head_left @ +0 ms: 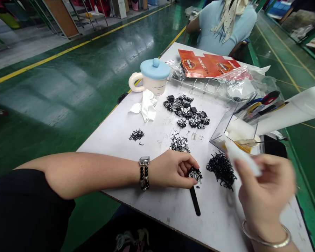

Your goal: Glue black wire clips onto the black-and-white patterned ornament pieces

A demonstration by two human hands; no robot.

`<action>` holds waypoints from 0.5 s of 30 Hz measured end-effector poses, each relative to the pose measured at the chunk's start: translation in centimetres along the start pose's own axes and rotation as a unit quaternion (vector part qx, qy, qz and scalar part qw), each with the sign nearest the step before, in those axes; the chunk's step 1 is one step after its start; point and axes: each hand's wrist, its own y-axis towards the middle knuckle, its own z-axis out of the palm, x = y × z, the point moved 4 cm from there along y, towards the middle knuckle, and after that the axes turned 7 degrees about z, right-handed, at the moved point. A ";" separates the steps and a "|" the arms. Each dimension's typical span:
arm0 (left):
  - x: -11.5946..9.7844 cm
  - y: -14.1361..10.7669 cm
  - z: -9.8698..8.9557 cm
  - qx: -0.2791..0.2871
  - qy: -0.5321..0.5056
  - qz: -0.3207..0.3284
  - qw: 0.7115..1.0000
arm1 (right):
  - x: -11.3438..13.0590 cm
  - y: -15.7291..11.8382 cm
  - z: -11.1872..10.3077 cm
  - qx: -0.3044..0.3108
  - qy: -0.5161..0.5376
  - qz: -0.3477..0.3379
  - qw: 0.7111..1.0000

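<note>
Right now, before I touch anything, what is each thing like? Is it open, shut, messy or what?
left hand, closed on a black-and-silver clip
right hand, blurred, holding a white tube
blue-lidded mug, lid on
white cloth, crumpled
black curly pieces, in a loose heap
red printed card, lying flat

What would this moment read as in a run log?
left hand: pinches black-and-silver metal parts | right hand: holds white piece, blurred | between them: heap of curled black pieces
</note>
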 end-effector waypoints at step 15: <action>-1.4 -1.4 1.3 0.087 0.218 0.230 0.944 | -1.6 0.1 3.3 0.082 -0.324 0.005 0.943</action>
